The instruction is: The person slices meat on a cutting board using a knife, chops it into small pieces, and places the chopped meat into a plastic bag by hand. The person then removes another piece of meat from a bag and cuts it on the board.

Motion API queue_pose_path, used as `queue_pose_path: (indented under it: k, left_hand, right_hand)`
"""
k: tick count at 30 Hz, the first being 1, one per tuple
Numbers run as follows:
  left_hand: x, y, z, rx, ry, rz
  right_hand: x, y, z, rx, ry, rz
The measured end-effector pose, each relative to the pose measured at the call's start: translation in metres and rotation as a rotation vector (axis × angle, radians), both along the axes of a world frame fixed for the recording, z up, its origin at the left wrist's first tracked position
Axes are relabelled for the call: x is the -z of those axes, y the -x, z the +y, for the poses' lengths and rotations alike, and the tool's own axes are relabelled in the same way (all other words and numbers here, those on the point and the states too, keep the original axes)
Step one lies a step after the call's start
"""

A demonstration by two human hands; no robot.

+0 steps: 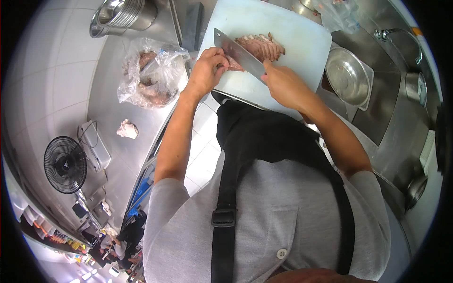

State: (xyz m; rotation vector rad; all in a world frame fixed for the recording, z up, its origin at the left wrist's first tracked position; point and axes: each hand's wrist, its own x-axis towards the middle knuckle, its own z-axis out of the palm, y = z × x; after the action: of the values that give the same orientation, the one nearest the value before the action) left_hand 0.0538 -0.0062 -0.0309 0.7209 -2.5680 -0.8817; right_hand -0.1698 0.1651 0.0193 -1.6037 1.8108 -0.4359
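Observation:
My right hand [283, 82] is closed round the handle of a cleaver [240, 56], whose broad blade slants up and left over the white cutting board [302, 42]. On the near left side of the blade, my left hand [206, 70] presses its curled fingers on a piece of cooked meat [233, 65]. Beyond the blade lie several meat slices [262, 47], leaning on each other in a row. The blade hides part of the meat; whether it is cutting through at this moment I cannot tell.
Left of the board lies a clear plastic bag [153, 75] with more meat. A grey block [192, 26], stacked metal containers [125, 14], a crumpled cloth [127, 129] and a black fan [65, 164] are also left. At right, a metal bowl [347, 75] sits near a faucet [384, 34].

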Motion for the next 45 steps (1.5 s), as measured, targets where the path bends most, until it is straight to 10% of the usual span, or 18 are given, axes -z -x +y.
queue_pose_path:
  k: [29, 31, 39, 45]
  left_hand:
    - [-0.011, -0.009, 0.013, -0.058, 0.161, 0.109]
    - [-0.035, -0.004, 0.013, -0.326, -0.005, 0.195]
    - [-0.071, 0.095, -0.038, 0.092, 0.127, -0.829]
    - [-0.046, 0.122, -0.049, 0.170, 0.266, -0.837]
  right_hand:
    - [0.038, -0.054, -0.007, 0.083, 0.061, 0.098]
    - [0.040, -0.061, 0.002, 0.073, 0.098, 0.084]
    - [0.044, -0.060, -0.005, 0.042, 0.053, 0.114]
    - [0.033, -0.044, -0.006, 0.072, 0.009, 0.069]
